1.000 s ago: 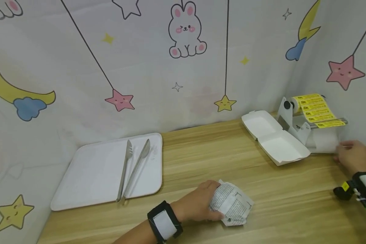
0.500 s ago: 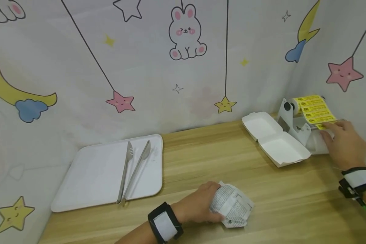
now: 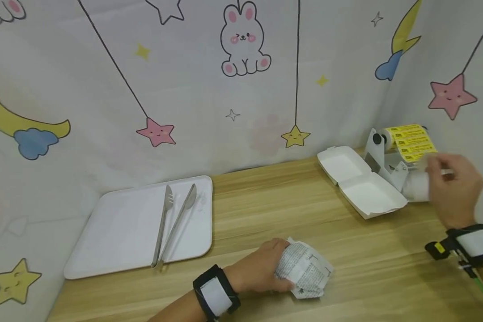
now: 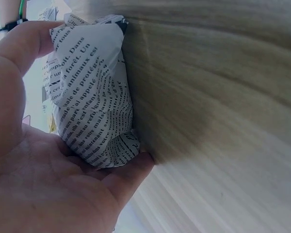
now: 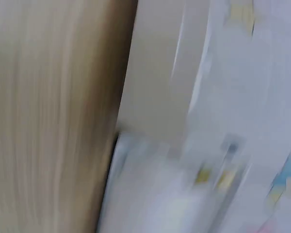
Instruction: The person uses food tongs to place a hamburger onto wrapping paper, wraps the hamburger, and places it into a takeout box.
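My left hand (image 3: 261,268) rests on the table and holds a bundle wrapped in newsprint-patterned paper (image 3: 306,270). In the left wrist view, thumb and fingers curve round the wrapped bundle (image 4: 89,97), its printed side facing the camera. At the far right, my right hand (image 3: 456,190) is raised before a label dispenser (image 3: 396,176), with thumb and forefinger pinched together. A small pale sticker label (image 3: 424,162), blurred, shows at those fingertips. Behind it the roll of yellow labels (image 3: 410,141) hangs on the dispenser. Motion blurs the right wrist view.
An open white clamshell box (image 3: 372,192) stands against the dispenser's left side. On the left, a white tray (image 3: 120,237) bears metal tongs (image 3: 177,223), their near end over its front edge. A printed curtain (image 3: 201,89) closes off the back.
My right hand has risen from low beside the dispenser to the strip's end, then drawn slightly away with fingers pinched. The yellow strip's lowest label no longer shows. The left hand keeps its hold.
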Demonstrator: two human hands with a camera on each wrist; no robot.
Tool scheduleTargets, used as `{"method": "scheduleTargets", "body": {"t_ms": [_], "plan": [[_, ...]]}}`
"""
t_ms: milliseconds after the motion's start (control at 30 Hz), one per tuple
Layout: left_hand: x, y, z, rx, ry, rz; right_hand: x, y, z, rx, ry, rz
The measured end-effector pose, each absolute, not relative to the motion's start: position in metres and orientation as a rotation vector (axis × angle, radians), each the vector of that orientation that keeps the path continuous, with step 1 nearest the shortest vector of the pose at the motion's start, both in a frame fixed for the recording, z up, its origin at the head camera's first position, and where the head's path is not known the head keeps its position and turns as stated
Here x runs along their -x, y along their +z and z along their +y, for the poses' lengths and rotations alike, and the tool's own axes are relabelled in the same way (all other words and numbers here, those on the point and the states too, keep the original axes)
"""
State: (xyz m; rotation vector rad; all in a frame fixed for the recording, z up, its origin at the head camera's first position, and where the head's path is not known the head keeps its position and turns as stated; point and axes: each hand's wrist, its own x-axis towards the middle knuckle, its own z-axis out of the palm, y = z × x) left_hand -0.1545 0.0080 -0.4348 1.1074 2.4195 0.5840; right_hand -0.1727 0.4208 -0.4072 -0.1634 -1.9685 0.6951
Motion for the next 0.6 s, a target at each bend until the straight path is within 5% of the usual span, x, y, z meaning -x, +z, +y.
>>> {"method": "scheduleTargets", "body": {"t_ms": [100, 267, 600], "plan": [[0.154, -0.436, 0.008, -1.109, 0.584, 2.416, 0.155, -0.414, 0.366, -0.399, 0.695, -2.027], [0.155, -0.436, 0.008, -1.133, 0.581, 2.435, 0.117, -0.424, 0.274, -0.970, 0.700, -2.104], [0.155, -0.438, 0.007, -1.182, 0.562, 2.457, 0.093, -0.451, 0.237, -1.183, 0.546, -2.215]]}}
